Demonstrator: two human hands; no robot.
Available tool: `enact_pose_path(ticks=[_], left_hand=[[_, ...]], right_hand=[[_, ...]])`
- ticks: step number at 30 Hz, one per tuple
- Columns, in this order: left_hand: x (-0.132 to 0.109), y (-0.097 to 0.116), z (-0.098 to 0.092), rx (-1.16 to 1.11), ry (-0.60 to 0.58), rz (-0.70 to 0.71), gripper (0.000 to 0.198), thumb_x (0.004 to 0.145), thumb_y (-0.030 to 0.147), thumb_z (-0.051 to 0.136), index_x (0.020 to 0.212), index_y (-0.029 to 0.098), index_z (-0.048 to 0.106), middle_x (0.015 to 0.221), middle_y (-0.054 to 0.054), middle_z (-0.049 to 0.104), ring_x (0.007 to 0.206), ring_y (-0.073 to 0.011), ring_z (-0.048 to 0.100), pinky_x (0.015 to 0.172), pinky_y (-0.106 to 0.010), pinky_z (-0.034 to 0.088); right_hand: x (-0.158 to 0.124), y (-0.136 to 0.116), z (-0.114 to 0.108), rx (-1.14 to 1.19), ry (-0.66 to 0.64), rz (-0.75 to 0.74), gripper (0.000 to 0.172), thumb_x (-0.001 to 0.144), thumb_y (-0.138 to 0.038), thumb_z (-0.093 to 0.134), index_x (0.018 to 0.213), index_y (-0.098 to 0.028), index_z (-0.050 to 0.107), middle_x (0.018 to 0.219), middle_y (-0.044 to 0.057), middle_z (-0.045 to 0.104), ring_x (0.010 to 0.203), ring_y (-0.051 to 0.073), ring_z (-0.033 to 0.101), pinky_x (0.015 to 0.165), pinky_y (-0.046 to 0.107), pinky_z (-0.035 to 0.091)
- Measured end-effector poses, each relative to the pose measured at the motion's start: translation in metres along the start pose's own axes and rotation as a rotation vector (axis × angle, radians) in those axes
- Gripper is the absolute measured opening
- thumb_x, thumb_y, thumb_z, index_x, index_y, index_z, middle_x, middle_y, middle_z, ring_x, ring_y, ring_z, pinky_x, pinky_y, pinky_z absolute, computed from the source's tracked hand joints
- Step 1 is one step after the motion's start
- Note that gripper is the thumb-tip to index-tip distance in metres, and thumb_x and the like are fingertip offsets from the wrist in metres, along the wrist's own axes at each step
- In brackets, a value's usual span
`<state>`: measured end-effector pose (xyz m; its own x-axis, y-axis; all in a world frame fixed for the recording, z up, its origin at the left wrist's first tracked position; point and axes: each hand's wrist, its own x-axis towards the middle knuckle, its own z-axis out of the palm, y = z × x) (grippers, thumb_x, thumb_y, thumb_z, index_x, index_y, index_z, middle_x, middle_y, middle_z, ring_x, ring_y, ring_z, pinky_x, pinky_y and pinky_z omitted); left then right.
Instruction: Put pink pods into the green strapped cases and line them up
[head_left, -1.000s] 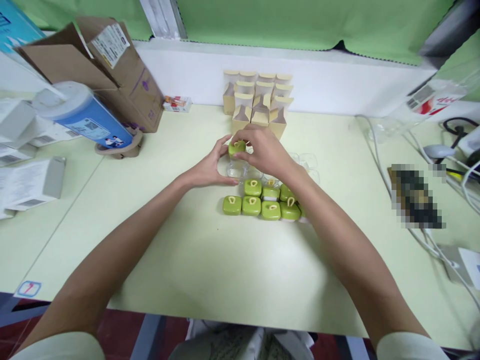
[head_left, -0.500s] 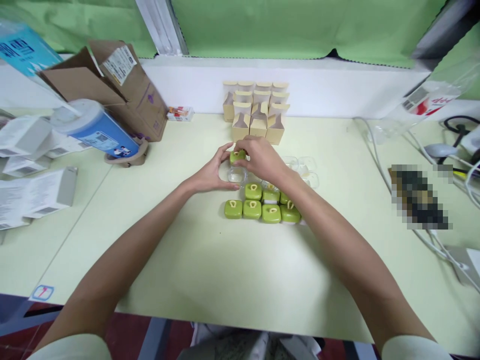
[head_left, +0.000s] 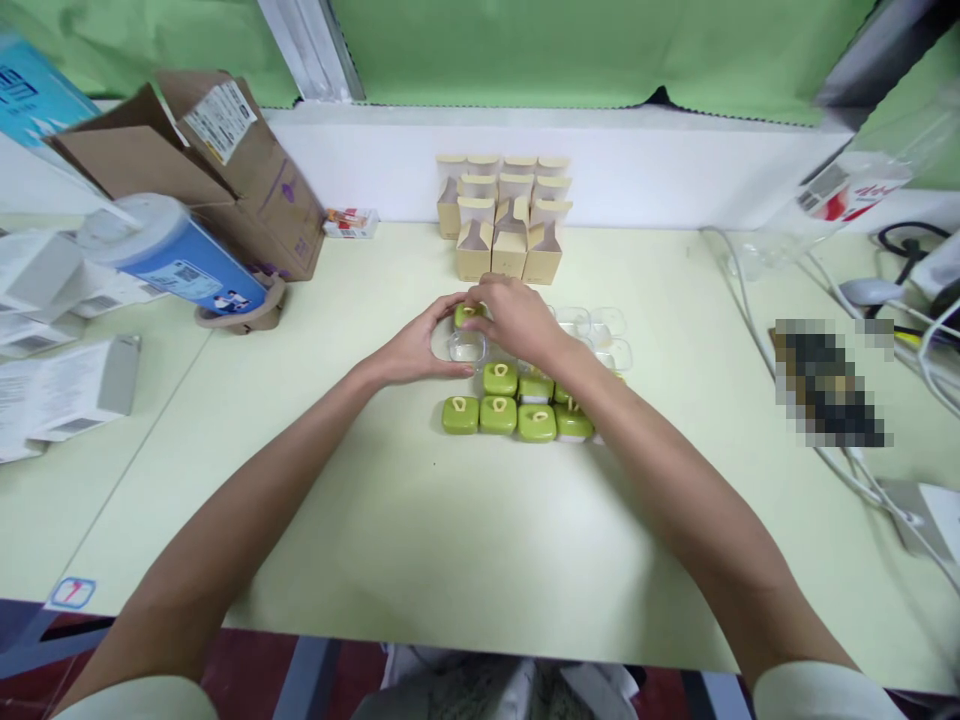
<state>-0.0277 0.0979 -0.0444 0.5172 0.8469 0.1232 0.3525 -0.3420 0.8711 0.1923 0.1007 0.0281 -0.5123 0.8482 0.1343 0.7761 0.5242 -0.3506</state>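
Observation:
My right hand pinches a small green rounded-square container with its fingers, just above and behind a clear plastic cup. My left hand curves around the left side of that cup, thumb and fingers spread apart. Its fingertips are close to the green container; whether they touch it I cannot tell. Several more green containers with pale yellow rings on top stand in rows nearer to me. Other clear cups lie to the right, partly hidden by my right hand and forearm.
Several opened small tan boxes stand in rows near the wall. At the left are a cardboard box, a blue tub and white boxes. White cables and a pixelated dark object lie on the right.
The whole view has shifted slightly, so things appear a little further left and up. Both hands keep nearly the same pose, and the green container stays in my right hand.

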Motion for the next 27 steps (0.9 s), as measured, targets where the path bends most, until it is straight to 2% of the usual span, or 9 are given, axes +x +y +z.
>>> enact_pose_path(ticks=[4, 6, 9, 12, 15, 18, 21, 24, 27], left_hand=[[-0.001, 0.009, -0.001, 0.011, -0.007, -0.051, 0.116, 0.068, 0.05, 0.1, 0.166, 0.028, 0.042, 0.174, -0.013, 0.044, 0.165, -0.0398, 0.04, 0.14, -0.058, 0.033], [-0.002, 0.011, -0.001, 0.011, -0.009, -0.083, 0.117, 0.068, 0.049, 0.1, 0.167, 0.029, 0.042, 0.175, -0.013, 0.043, 0.164, -0.0397, 0.04, 0.139, -0.059, 0.034], [-0.002, 0.01, -0.001, 0.01, -0.002, -0.095, 0.118, 0.067, 0.05, 0.101, 0.167, 0.03, 0.042, 0.175, -0.013, 0.043, 0.165, -0.04, 0.039, 0.139, -0.06, 0.034], [-0.001, 0.006, -0.001, 0.008, 0.004, -0.088, 0.12, 0.065, 0.051, 0.102, 0.167, 0.03, 0.043, 0.175, -0.013, 0.044, 0.165, -0.0399, 0.04, 0.139, -0.061, 0.032], [-0.001, 0.005, -0.001, 0.004, 0.007, -0.083, 0.119, 0.065, 0.052, 0.102, 0.167, 0.03, 0.043, 0.174, -0.013, 0.044, 0.165, -0.0405, 0.04, 0.139, -0.062, 0.032], [-0.001, 0.005, 0.0, 0.01, 0.009, -0.068, 0.119, 0.066, 0.053, 0.101, 0.167, 0.03, 0.043, 0.175, -0.014, 0.043, 0.165, -0.0411, 0.039, 0.139, -0.062, 0.032], [-0.001, 0.005, 0.0, 0.016, 0.012, -0.036, 0.117, 0.067, 0.053, 0.1, 0.166, 0.028, 0.044, 0.175, -0.015, 0.044, 0.164, -0.041, 0.041, 0.139, -0.061, 0.032], [-0.001, 0.004, -0.001, 0.028, 0.008, -0.037, 0.114, 0.069, 0.052, 0.097, 0.166, 0.027, 0.044, 0.175, -0.015, 0.043, 0.164, -0.0422, 0.04, 0.139, -0.062, 0.032], [0.0, 0.0, -0.002, 0.009, 0.002, -0.037, 0.109, 0.071, 0.049, 0.092, 0.166, 0.027, 0.043, 0.176, -0.014, 0.041, 0.165, -0.043, 0.039, 0.14, -0.063, 0.03]], right_hand=[[-0.003, 0.015, -0.018, 0.017, 0.031, 0.106, 0.04, 0.11, -0.028, 0.059, 0.144, -0.012, 0.071, 0.143, 0.02, 0.073, 0.136, 0.038, 0.064, 0.107, 0.048, 0.051], [-0.003, 0.027, -0.022, 0.023, -0.025, 0.176, 0.036, 0.107, -0.02, 0.059, 0.138, -0.011, 0.075, 0.14, 0.021, 0.075, 0.133, 0.038, 0.067, 0.106, 0.048, 0.053], [-0.001, 0.041, -0.02, 0.094, -0.104, 0.118, 0.03, 0.104, -0.011, 0.058, 0.124, -0.013, 0.081, 0.127, 0.017, 0.081, 0.118, 0.031, 0.074, 0.1, 0.041, 0.056], [0.001, 0.049, -0.014, 0.133, -0.096, 0.047, 0.027, 0.101, -0.009, 0.06, 0.118, -0.012, 0.081, 0.121, 0.015, 0.082, 0.111, 0.026, 0.074, 0.096, 0.037, 0.056], [0.0, 0.047, -0.015, 0.139, -0.107, 0.054, 0.027, 0.101, -0.008, 0.061, 0.119, -0.012, 0.08, 0.119, 0.015, 0.082, 0.109, 0.025, 0.074, 0.095, 0.037, 0.055], [-0.008, 0.031, -0.027, 0.064, -0.069, 0.073, 0.029, 0.101, -0.01, 0.062, 0.125, -0.013, 0.078, 0.124, 0.017, 0.08, 0.116, 0.03, 0.072, 0.097, 0.041, 0.055], [-0.022, -0.004, -0.042, -0.037, 0.017, 0.022, 0.026, 0.102, -0.014, 0.062, 0.12, -0.017, 0.079, 0.125, 0.015, 0.079, 0.115, 0.033, 0.072, 0.092, 0.044, 0.054], [-0.041, -0.048, -0.043, -0.101, -0.182, -0.05, 0.015, 0.098, -0.016, 0.068, 0.104, -0.018, 0.082, 0.109, 0.015, 0.081, 0.099, 0.032, 0.074, 0.081, 0.042, 0.053], [-0.055, -0.082, -0.03, -0.233, -0.289, -0.174, 0.019, 0.091, -0.008, 0.072, 0.104, -0.016, 0.083, 0.104, 0.02, 0.081, 0.106, 0.037, 0.073, 0.086, 0.045, 0.053]])
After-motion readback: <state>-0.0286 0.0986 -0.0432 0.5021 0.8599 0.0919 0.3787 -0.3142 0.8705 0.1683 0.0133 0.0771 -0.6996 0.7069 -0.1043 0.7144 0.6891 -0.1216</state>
